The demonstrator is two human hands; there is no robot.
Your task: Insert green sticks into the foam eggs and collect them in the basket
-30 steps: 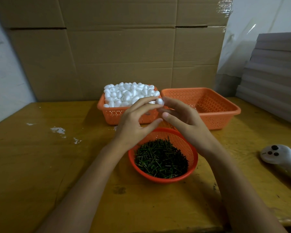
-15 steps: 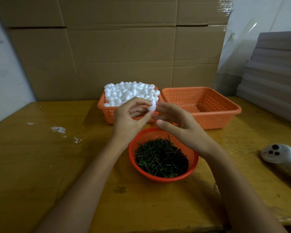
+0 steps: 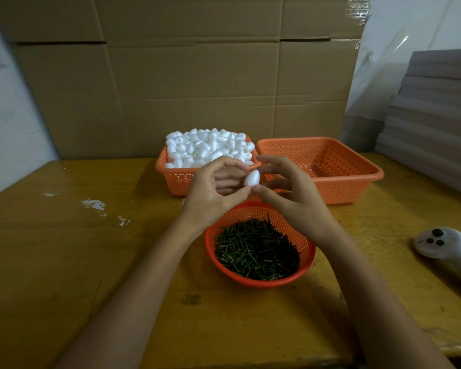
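The foam egg [image 3: 251, 177] sits a bit lower and more to the right than half a second ago, and both hands have dropped with it. The left hand [image 3: 210, 194] pinches it between thumb and first finger. The right hand [image 3: 293, 201] is just beside it, fingers [image 3: 273, 161] curled, thumb tip touching the left thumb. I cannot tell if the right hand holds anything. The egg is in the air, above the far rim of the round basket [image 3: 261, 284].

That round basket is full of green sticks [image 3: 256, 249]. Behind it, the left square basket [image 3: 171, 179] is heaped with white eggs [image 3: 208, 147]. The right square basket [image 3: 357, 182] touches it, and its holey floor shows.

A cardboard wall [image 3: 184, 89] stands close behind the square baskets. On the left, the desk [image 3: 64, 262] is a wide stretch of wood with a few white marks. On the right, a white handle [image 3: 450, 249] lies near the desk's edge.
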